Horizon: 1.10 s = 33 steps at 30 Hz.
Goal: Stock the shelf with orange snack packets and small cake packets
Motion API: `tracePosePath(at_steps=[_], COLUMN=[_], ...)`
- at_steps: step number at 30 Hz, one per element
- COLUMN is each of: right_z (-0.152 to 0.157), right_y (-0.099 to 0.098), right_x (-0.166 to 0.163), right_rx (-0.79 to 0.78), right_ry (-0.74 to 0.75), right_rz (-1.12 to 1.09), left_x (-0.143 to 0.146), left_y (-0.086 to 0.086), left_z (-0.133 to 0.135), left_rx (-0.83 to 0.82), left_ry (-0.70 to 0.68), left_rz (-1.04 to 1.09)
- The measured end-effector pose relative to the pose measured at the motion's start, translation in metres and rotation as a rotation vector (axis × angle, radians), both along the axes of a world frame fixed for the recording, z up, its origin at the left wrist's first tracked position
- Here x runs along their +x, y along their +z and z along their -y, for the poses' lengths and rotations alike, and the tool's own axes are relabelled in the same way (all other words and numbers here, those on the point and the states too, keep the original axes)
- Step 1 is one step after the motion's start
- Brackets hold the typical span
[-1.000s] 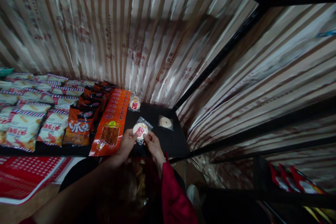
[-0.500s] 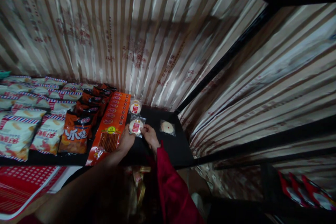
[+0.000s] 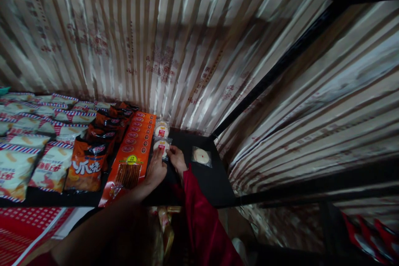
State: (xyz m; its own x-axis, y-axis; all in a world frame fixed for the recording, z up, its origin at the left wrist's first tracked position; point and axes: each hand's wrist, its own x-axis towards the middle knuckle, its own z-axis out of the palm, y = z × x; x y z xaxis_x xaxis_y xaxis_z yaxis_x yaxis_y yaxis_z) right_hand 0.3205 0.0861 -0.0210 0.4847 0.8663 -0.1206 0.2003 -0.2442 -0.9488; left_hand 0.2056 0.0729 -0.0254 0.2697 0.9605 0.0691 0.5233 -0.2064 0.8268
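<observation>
Packet (image 3: 161,143) lies on black shelf (image 3: 218,187), straight ahead of left hand (image 3: 157,171), whose fingers rest outstretched on it; right hand (image 3: 176,158) is at its right edge, can't tell if pinching.

front round packet (image 3: 162,143): clear plastic wrap, shiny | separate round packet (image 3: 201,156): clear plastic, crinkled edges | orange packet (image 3: 134,145): smooth plastic, glossy | orange-black bag (image 3: 83,170): crinkled plastic, glossy | shelf (image 3: 183,133): matt black, material unclear | curtain (image 3: 174,50): pleated cloth, satiny sheen | sleeve (image 3: 201,220): red cloth
</observation>
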Motion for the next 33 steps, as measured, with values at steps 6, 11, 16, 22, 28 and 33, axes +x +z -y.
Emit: tracePosePath(at_steps=[6, 11, 16, 22, 28, 33], right_z=[-0.014, -0.024, -0.033, -0.042, -0.046, -0.049], right_y=[-0.006, -0.010, -0.014, -0.018, -0.016, -0.017], right_x=[0.001, 0.004, 0.007, 0.007, 0.008, 0.008], right_rx=[0.007, 0.027, 0.034, 0.051, 0.059, 0.063], right_ry=[-0.012, -0.017, -0.026, -0.032, -0.034, -0.051], right_rz=[0.031, 0.038, 0.032, 0.032, 0.042, 0.068], left_x=[0.004, 0.009, 0.011, 0.011, 0.013, 0.014], left_y=[-0.001, -0.001, 0.003, 0.006, 0.005, 0.005], left_z=[-0.010, -0.019, -0.025, -0.031, -0.033, -0.036], left_rx=[0.000, 0.028, 0.009, -0.015, 0.027, 0.024], left_ry=[-0.052, -0.028, -0.029, -0.038, -0.034, -0.043], left_rz=[-0.087, -0.085, -0.115, -0.123, -0.170, -0.197])
